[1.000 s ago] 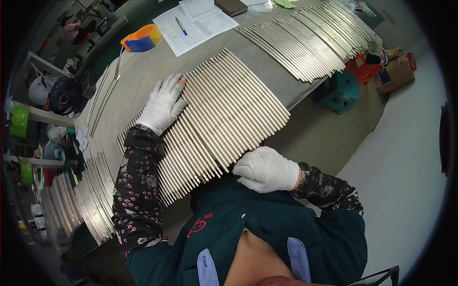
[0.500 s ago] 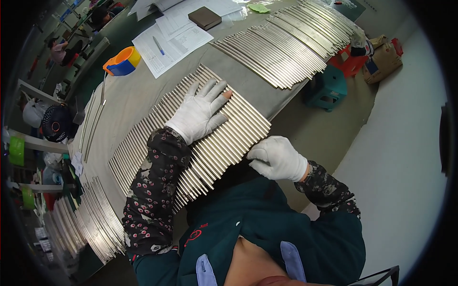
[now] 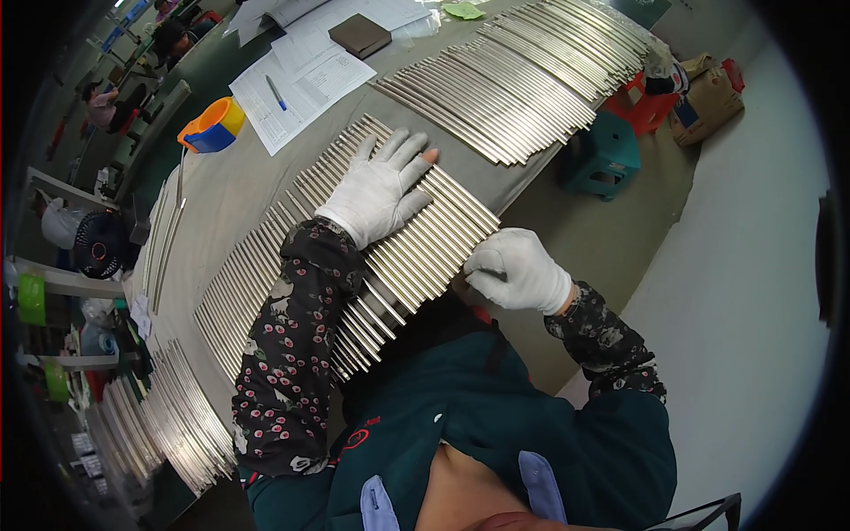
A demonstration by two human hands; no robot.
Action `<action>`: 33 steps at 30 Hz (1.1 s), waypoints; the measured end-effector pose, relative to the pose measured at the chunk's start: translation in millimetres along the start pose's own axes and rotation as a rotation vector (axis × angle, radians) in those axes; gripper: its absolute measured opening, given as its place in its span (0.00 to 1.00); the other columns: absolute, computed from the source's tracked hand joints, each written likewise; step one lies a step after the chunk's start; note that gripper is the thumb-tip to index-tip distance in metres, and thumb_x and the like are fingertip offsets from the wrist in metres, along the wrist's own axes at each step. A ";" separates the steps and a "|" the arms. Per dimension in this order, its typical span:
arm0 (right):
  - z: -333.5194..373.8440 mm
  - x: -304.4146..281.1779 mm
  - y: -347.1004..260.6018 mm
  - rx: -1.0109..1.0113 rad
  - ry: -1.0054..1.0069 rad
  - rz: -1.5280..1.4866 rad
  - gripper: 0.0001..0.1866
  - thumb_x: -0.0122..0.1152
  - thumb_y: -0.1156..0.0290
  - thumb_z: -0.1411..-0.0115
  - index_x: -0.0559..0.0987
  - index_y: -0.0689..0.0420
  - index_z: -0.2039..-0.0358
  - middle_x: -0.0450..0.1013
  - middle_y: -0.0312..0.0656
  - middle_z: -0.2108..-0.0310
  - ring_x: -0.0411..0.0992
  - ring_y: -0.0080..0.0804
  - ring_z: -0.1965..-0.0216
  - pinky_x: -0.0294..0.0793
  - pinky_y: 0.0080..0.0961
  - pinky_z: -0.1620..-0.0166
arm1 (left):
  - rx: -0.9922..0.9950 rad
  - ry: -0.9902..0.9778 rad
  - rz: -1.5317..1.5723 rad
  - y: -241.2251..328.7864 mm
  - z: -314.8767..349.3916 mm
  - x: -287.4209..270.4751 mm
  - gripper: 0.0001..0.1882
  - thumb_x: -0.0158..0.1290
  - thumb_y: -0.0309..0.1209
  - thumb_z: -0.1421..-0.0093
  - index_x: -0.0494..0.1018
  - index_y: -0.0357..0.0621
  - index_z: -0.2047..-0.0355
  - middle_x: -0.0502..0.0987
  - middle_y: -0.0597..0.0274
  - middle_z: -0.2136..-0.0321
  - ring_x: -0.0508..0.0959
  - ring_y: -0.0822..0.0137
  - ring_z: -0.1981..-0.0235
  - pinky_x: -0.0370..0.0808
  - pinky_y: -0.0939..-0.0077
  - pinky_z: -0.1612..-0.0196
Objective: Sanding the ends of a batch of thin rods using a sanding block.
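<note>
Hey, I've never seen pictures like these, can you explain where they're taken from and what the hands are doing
No robot here: a person's own hands. A wide fisheye camera on their head looks down, so straight edges bend. The left hand in a white fabric glove lies spread flat on a row of thin, shiny silver metal rods on a grey table. The right hand, gloved likewise, is curled by the rods' ends; whether it holds one is unclear. Farther off lie more silvery rods and white paper sheets with a blue pen.

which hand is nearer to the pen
Left. The left hand lies on metal rods, down and right from the pen; the right hand is farther that way, beside the rods' ends.
</note>
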State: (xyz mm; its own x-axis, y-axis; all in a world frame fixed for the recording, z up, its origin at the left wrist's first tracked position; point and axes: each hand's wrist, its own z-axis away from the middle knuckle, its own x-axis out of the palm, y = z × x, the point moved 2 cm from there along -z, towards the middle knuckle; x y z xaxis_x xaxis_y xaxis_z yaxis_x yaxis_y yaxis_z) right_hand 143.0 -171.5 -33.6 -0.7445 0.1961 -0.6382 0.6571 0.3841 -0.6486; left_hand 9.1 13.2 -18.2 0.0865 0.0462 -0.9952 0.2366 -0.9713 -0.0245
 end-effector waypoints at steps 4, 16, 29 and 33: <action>11.4 0.3 1.6 0.001 0.015 -0.015 0.02 0.62 0.72 0.57 0.79 0.56 0.80 0.74 0.40 0.81 0.73 0.38 0.76 0.72 0.30 0.71 | 0.008 0.020 -0.002 1.1 1.2 0.6 0.30 0.38 0.49 0.36 0.58 0.47 0.38 0.56 0.54 0.36 0.52 0.52 0.34 0.45 0.49 0.33; 7.9 10.7 -14.2 -0.076 -0.024 -0.066 0.02 0.63 0.73 0.58 0.78 0.55 0.81 0.74 0.38 0.81 0.73 0.37 0.77 0.72 0.29 0.71 | 0.008 0.006 -0.006 -2.4 26.7 -1.9 0.31 0.41 0.47 0.37 0.55 0.49 0.36 0.55 0.51 0.36 0.52 0.50 0.34 0.46 0.46 0.34; 1.5 12.7 -16.6 -0.098 -0.037 0.003 0.03 0.63 0.71 0.58 0.78 0.55 0.80 0.73 0.38 0.81 0.72 0.38 0.77 0.72 0.30 0.71 | -0.007 0.014 0.014 0.3 10.3 1.5 0.31 0.41 0.47 0.37 0.56 0.48 0.37 0.54 0.52 0.35 0.52 0.50 0.34 0.46 0.46 0.34; 3.2 12.6 -14.5 -0.092 -0.038 -0.012 0.03 0.63 0.71 0.57 0.78 0.55 0.80 0.73 0.38 0.81 0.73 0.38 0.77 0.72 0.30 0.71 | -0.009 0.006 -0.006 1.6 4.5 3.0 0.31 0.37 0.49 0.35 0.57 0.46 0.37 0.55 0.53 0.35 0.51 0.54 0.33 0.43 0.49 0.33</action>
State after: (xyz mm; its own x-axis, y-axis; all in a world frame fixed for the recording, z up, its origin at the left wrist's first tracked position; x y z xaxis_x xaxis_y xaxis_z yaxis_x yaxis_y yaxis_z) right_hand 124.4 -177.6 -33.6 -0.7459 0.1571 -0.6472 0.6333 0.4682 -0.6162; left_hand 5.4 10.7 -21.7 0.0908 0.0535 -0.9944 0.2461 -0.9688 -0.0297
